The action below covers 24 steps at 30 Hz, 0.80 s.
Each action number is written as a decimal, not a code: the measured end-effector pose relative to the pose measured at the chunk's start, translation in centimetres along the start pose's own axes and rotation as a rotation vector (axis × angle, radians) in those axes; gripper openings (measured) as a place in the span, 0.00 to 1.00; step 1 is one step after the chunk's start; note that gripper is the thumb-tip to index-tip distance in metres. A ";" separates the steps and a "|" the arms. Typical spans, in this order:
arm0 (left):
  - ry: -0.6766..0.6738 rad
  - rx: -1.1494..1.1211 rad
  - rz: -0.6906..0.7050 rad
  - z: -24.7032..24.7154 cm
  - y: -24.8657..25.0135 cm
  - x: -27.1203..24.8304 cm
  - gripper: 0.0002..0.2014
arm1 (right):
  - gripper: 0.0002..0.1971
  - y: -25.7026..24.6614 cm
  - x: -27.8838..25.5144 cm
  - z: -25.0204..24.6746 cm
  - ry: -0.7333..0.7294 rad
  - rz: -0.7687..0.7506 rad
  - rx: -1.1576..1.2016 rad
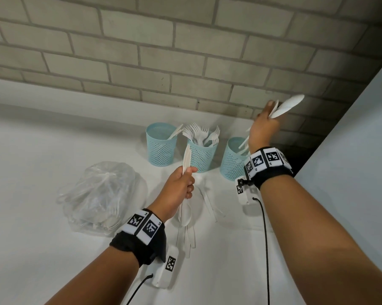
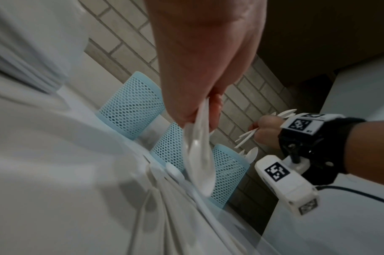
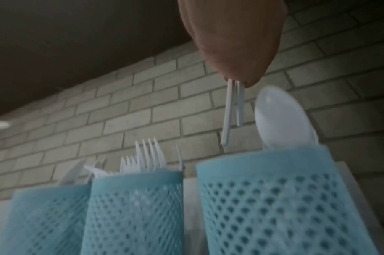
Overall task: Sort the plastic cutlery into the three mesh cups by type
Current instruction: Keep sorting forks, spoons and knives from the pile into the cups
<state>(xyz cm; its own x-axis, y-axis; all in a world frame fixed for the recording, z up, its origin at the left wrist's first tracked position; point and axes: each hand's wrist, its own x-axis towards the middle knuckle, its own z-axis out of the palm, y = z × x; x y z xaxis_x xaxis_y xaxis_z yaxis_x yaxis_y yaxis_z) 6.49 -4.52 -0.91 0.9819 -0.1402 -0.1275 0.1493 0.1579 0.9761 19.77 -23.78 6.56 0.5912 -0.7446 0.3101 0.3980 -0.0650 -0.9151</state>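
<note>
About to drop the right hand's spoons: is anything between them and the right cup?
Nothing visible blocks them. The right hand holds the spoons above the right cup, handles pointing down toward its open mouth. One spoon already stands inside, leaving room beside it.

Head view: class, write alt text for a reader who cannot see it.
Two hands sort white plastic cutlery: the right hand holds a bundle of spoons above the right-most of three blue mesh cups, and the left hand grips more cutlery. The middle cup holds forks.
</note>
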 end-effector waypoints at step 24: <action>0.034 -0.614 -0.021 -1.8 0.4 0.3 0.08 | 0.05 -1.8 -7.9 -1.9 -0.681 -0.168 -0.240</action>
<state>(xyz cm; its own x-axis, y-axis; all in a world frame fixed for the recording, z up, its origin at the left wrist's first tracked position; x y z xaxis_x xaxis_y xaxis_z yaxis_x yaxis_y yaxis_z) 7.07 -2.76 -0.89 0.9797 -0.1195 -0.1612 0.1987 0.6911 0.6949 13.01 -19.03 5.30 0.8712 -0.1402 0.4705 0.4029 -0.3433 -0.8484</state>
